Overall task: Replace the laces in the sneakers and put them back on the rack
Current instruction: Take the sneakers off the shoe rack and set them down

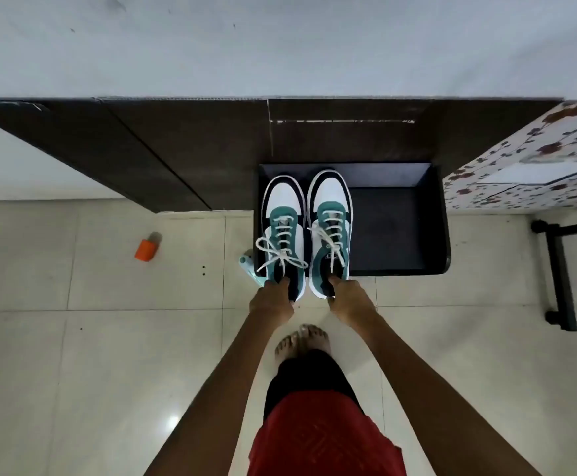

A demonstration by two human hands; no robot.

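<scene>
Sneakers, a pair in white, teal and black, sit side by side at the left end of a black rack (400, 231), toes pointing toward the wall and heels sticking out past the rack's front edge. Whether their soles rest on the shelf or hang just above it cannot be told.

The left hand (271, 300) grips the heel of the left sneaker (283, 228), its fingers curled tight over the back rim of the shoe opening. The right hand (348, 298) holds the heel of the right sneaker (330, 221) the same way, fingertips hooked down into the opening. Both hands are closed narrowly around the heels, and both arms reach straight forward and down.

White laces (281, 250) are threaded up each shoe. On the left sneaker they are tied in a loose bow whose loops spill over the left side. On the right sneaker the knot sits near the tongue, with ends trailing to its left.

A pale green object (248, 267) lies on the tiled floor (108, 338), touching or just beside the rack's left front corner. An orange container (147, 249) lies farther left, well apart. A bare foot (302, 341) stands below the hands. A dark wooden cabinet (143, 149) runs along the wall behind, and a flower-patterned surface (537, 156) shows at the right above a black metal stand (558, 280).
</scene>
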